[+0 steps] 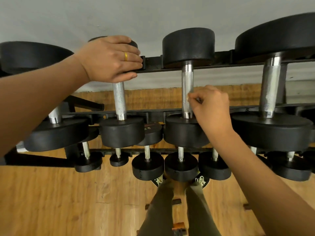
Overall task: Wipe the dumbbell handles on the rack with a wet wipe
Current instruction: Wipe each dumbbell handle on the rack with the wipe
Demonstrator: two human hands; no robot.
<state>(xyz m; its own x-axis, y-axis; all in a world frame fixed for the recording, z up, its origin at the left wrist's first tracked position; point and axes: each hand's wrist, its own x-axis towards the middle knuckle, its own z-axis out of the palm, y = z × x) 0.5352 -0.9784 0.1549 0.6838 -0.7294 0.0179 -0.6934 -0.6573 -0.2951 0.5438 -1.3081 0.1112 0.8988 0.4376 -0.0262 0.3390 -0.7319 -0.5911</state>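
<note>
A black rack (223, 64) carries black dumbbells with knurled steel handles on its top tier. My left hand (109, 60), a gold ring on one finger, grips the far head of the second dumbbell from the left; its handle (119, 97) shows bare below the hand. My right hand (211, 103) is curled against the lower part of the middle dumbbell's handle (187, 79). Its fingertips pinch a small pale bit of wet wipe (188, 98) against the steel; most of the wipe is hidden in the hand. A larger dumbbell's handle (271, 86) stands to the right, untouched.
A lower tier holds several smaller dumbbells (148, 165) near my shins. My legs and shoes (202, 181) stand on the wooden floor (68, 201) right below the rack. A grey wall (153, 14) is behind it. A big dumbbell (56, 133) lies at far left.
</note>
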